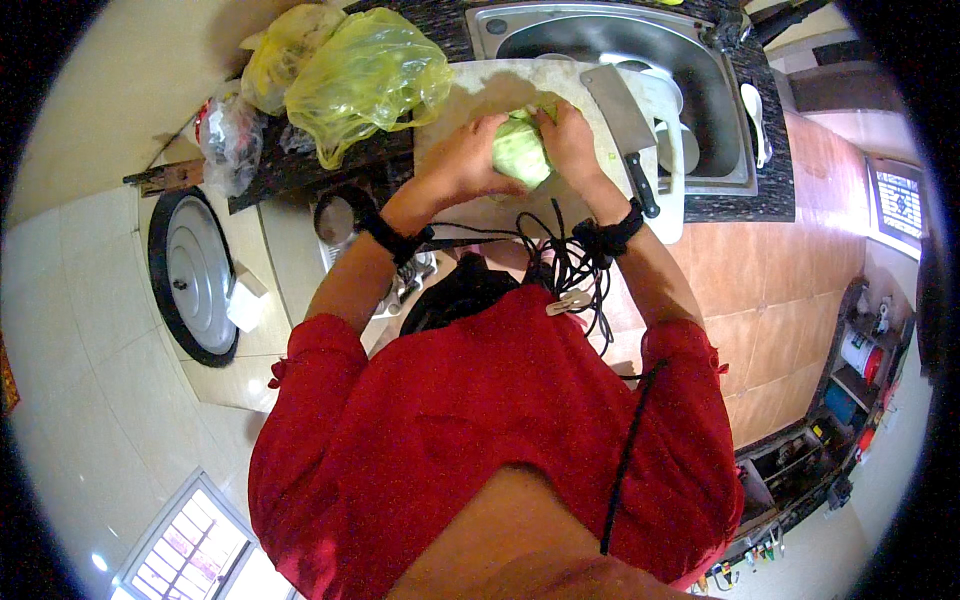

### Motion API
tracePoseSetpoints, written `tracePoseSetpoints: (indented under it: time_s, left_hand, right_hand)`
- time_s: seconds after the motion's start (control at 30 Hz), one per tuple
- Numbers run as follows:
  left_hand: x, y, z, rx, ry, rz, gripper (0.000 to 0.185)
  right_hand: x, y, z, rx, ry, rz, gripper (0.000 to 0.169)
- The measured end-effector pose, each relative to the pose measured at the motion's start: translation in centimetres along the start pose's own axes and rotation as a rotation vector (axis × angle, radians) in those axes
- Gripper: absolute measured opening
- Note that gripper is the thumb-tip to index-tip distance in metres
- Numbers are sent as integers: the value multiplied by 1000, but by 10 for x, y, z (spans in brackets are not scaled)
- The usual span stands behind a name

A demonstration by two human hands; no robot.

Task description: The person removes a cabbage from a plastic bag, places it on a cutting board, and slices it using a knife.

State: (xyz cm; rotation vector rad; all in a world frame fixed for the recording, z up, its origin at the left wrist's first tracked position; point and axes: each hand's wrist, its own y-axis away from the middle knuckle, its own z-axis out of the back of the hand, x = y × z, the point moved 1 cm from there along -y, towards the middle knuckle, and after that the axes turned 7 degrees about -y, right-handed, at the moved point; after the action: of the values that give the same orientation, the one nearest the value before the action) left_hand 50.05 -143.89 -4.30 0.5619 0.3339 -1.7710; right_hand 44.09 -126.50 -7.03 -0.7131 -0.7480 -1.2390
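Between my two hands is a pale green cabbage (523, 154), held over a white cutting board (442, 97). My left hand (474, 154) grips its left side, and my right hand (568, 139) wraps the upper right side. A cleaver-like knife with a broad blade (619, 106) and a black handle (643, 184) lies to the right of my right hand, its blade pointing away from me. Under the knife handle shows the white handled edge of a board (671, 210). The undersides of the cabbage and some fingers are hidden.
A steel sink (600, 34) holding white dishes (679, 150) lies beyond and right of the board. Yellow plastic bags (367, 75) sit at the left, beside a clear bag (232, 142). A white spoon (754, 112) rests by the sink. Black cable (555, 240) hangs between my wrists.
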Motion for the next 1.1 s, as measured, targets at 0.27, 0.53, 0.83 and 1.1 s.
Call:
tracePoseSetpoints:
  time_s: [0.27, 0.53, 0.83, 1.1]
  left_hand:
    - [23, -1, 8, 57, 594, 47, 83]
    - [46, 1, 9, 78, 1181, 355, 60]
    - [49, -9, 13, -248, 1703, 583, 45]
    - [38, -15, 6, -98, 1877, 516, 50]
  right_hand:
    - [-11, 1, 11, 30, -81, -102, 29]
    - [-50, -11, 14, 221, -336, -100, 27]
    - [-41, 11, 31, 185, 34, 50, 22]
    - [-9, 7, 25, 254, -277, 264, 34]
